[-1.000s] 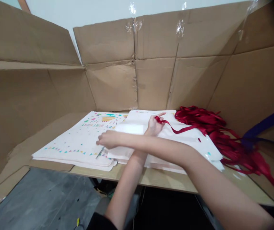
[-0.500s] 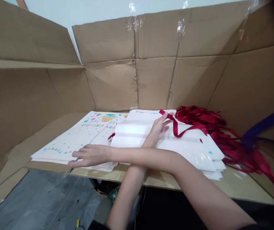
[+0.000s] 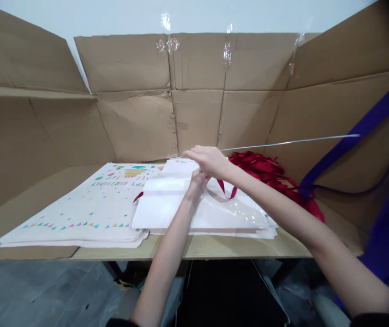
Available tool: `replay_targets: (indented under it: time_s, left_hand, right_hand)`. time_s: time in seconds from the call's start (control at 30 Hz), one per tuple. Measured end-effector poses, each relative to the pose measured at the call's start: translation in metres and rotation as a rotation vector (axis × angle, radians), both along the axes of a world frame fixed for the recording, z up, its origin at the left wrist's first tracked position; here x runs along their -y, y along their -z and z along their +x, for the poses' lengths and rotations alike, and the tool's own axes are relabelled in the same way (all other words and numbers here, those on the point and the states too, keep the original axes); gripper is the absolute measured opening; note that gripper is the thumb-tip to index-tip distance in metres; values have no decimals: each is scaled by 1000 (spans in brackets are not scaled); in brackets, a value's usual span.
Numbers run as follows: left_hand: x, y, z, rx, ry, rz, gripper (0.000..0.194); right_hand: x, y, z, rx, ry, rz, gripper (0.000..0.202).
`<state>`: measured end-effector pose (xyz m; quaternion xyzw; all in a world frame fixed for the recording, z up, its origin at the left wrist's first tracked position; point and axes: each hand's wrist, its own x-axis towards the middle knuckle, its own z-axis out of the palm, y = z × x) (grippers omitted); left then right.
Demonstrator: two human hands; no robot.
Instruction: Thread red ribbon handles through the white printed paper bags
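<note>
Over a stack of white sheets (image 3: 167, 204), my left hand (image 3: 198, 182) is closed on the end of a red ribbon (image 3: 230, 193); its fingertips are partly hidden. Just above it, my right hand (image 3: 209, 160) grips a thin metal rod (image 3: 292, 142), which sticks out to the right in front of the cardboard. The two hands touch or nearly touch. Left of this stack lies a pile of printed white sheets (image 3: 78, 209) with coloured birthday lettering and small triangles. A short bit of red ribbon shows at the white stack's left edge.
Tangled red ribbons (image 3: 262, 168) lie behind and right of the white stack. Cardboard walls (image 3: 133, 122) enclose the back and sides. A purple strip (image 3: 344, 145) hangs at the right. The table's front edge (image 3: 214, 252) runs below the stacks.
My right hand has moved from the printed pile up to my left hand, bringing the rod, and my forearms are uncrossed. The view has shifted right.
</note>
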<state>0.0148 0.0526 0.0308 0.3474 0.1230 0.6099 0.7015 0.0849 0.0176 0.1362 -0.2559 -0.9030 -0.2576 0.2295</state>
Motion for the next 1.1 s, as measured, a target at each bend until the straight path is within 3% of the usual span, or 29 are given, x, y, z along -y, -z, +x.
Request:
replay_targets:
  time_s: [0.1, 0.27, 0.5, 0.77, 0.97, 1.1]
  left_hand:
    - [3, -3, 5, -13, -112, 33, 15]
    - [4, 0, 9, -143, -92, 103, 15]
    - [-1, 9, 11, -235, -66, 145, 27]
    - [1, 8, 11, -262, -61, 182, 25]
    - [1, 9, 11, -262, -70, 194, 24]
    - [5, 8, 7, -246, -61, 167, 46]
  right_hand:
    - [-6, 7, 62, -58, 203, -131, 31]
    - [0, 20, 111, -212, 169, -263, 30]
    - [3, 24, 122, -315, 55, -271, 28]
    - [-2, 34, 119, -257, 58, -283, 29]
    - [-1, 37, 113, -197, 165, -288, 34]
    - [0, 38, 113, -156, 261, -334, 37]
